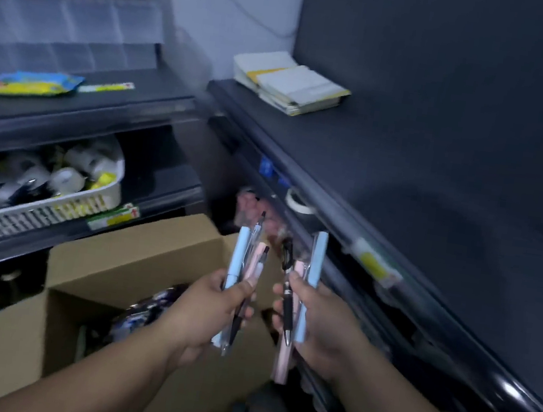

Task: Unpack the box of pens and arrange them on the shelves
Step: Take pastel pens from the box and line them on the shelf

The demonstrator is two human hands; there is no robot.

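Pen bundles, one per hand, above open cardboard box (139,257): left hand (215,305) fingers curl round left bundle (237,256); right hand (320,326) grips right bundle (316,263). Long axes point away from body. Rightward lies dark shelf (436,200); right hand nearer.

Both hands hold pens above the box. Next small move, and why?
Probably carry the right hand with its pens to the dark shelf beside it and lay them down. The left hand grips a bundle too, so neither can take more from the cardboard box, and that shelf shows bare surface nearest the right hand.
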